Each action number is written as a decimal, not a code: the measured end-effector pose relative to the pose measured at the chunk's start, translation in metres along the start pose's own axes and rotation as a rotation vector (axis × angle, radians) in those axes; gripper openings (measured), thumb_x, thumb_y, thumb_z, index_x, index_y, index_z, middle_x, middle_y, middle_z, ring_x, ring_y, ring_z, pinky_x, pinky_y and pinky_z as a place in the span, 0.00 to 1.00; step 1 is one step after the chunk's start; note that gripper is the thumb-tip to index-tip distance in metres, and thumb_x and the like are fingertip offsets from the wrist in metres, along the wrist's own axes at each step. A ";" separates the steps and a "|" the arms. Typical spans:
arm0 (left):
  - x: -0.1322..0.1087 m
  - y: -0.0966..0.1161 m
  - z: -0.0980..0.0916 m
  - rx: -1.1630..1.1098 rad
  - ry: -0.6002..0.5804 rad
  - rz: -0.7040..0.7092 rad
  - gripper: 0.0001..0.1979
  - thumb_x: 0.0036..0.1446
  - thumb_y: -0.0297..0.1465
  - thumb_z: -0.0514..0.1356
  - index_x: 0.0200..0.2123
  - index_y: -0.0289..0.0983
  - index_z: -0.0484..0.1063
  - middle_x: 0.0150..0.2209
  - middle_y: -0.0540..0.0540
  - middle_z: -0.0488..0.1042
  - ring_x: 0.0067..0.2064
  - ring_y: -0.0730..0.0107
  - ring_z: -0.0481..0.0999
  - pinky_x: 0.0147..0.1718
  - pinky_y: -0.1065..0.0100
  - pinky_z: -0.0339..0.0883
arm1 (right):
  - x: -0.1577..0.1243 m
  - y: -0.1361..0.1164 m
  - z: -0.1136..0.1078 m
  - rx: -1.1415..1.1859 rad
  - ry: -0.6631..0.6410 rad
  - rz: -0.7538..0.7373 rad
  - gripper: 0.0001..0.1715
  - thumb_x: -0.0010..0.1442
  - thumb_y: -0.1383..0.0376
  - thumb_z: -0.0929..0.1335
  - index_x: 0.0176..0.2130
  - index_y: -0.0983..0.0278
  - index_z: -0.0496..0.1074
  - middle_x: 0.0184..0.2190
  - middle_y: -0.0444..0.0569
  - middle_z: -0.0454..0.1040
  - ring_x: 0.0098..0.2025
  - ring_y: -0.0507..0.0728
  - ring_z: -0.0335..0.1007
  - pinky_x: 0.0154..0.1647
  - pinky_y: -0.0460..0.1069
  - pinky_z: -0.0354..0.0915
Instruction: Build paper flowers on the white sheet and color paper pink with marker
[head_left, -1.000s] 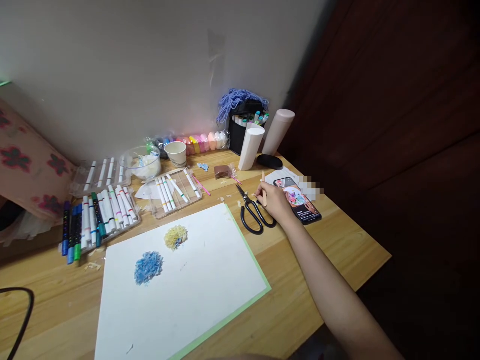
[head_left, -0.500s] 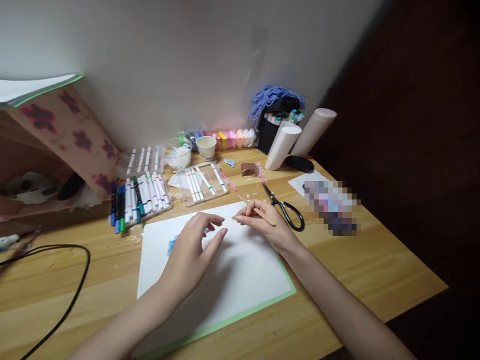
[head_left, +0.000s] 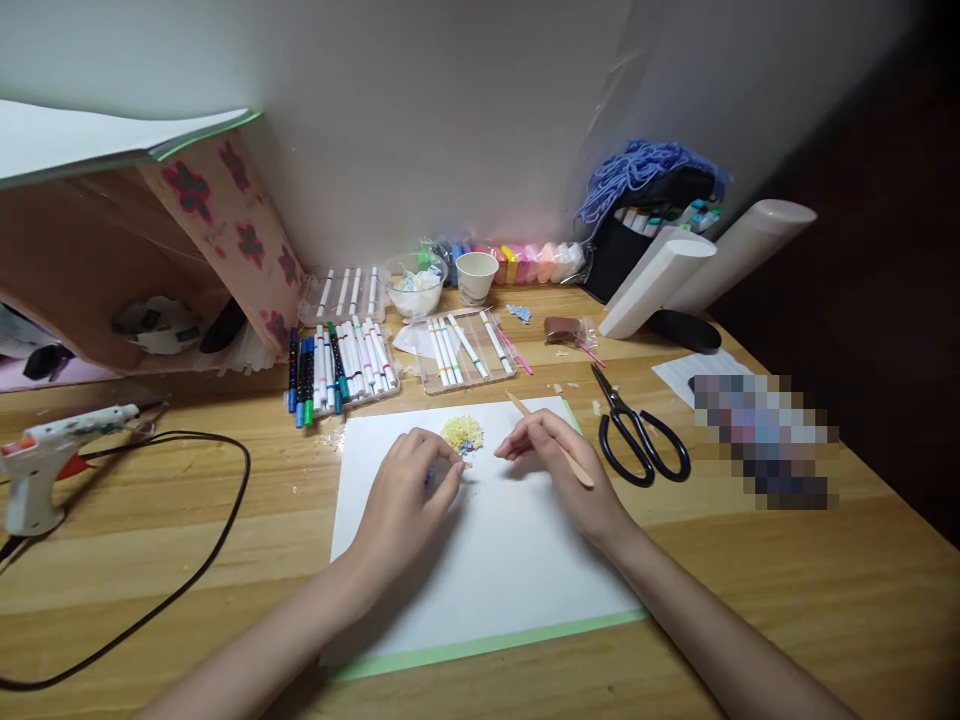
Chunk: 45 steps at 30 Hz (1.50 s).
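Ref.: clock face centred on the large white paper sheet w/ green edge (head_left: 487, 570), flat on the light-brown wooden counter (head_left: 750, 600).

1. Change, approx. last 1 s: right hand (RH) (head_left: 581, 500) has moved from beside the black-handled metal scissors (head_left: 613, 402), 2 o'clk, to above the sheet, 1–2 o'clk. Left hand (LH) (head_left: 405, 490), prev. out of view, is now at 10 o'clk. View has swung left; white pistol-shaped glue gun (head_left: 36, 490) now shows, 9–10 o'clk.

2. RH grip: closed around the slim pale wooden stick (head_left: 577, 472), held slantwise, far end toward 10–11 o'clk.

3. LH grip: thumb & fingers curled, tips close; tiny pale bit shows there. Cannot tell if held.

4. Round crumbly yellow clump (head_left: 459, 432): on sheet, 11–12 o'clk, b/w the hands & just beyond LH fingertips. Shaggy blue clump (head_left: 430, 480): on sheet, 10 o'clk, mostly hidden by LH.

5. Meaning (judged): work pos. is now at the sheet, both hands facing near the yellow clump; scissors lie untouched.
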<state>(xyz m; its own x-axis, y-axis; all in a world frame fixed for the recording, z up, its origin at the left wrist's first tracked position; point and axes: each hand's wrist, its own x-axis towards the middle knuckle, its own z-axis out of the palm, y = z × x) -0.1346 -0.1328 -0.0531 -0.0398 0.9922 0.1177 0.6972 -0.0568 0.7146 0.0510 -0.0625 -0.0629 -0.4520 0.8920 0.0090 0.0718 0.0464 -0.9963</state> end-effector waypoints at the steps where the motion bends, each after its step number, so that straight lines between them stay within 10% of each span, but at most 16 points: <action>1: 0.000 -0.002 0.002 0.027 0.021 0.002 0.04 0.60 0.29 0.55 0.33 0.39 0.69 0.38 0.45 0.70 0.42 0.62 0.69 0.41 0.61 0.64 | -0.002 0.003 -0.001 -0.010 0.035 -0.040 0.19 0.66 0.52 0.58 0.39 0.61 0.68 0.29 0.46 0.74 0.34 0.54 0.69 0.39 0.50 0.64; 34: 0.029 0.003 0.014 0.425 0.062 0.080 0.05 0.58 0.29 0.57 0.32 0.36 0.72 0.39 0.43 0.71 0.40 0.60 0.68 0.38 0.61 0.61 | -0.013 0.018 0.001 -0.276 -0.004 -0.172 0.21 0.68 0.56 0.55 0.30 0.61 0.67 0.22 0.44 0.66 0.25 0.52 0.65 0.29 0.49 0.61; 45: 0.029 -0.026 0.001 0.365 0.196 0.030 0.08 0.62 0.28 0.51 0.32 0.37 0.68 0.35 0.47 0.71 0.38 0.64 0.67 0.37 0.64 0.58 | -0.003 0.011 0.005 -0.246 -0.002 -0.146 0.22 0.68 0.56 0.56 0.27 0.62 0.65 0.19 0.42 0.65 0.22 0.50 0.63 0.25 0.46 0.58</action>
<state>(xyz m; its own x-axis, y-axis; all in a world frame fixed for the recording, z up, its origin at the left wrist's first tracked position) -0.1529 -0.1028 -0.0690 -0.1264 0.9490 0.2889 0.9066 -0.0077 0.4220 0.0487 -0.0664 -0.0742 -0.4753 0.8669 0.1505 0.2193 0.2824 -0.9339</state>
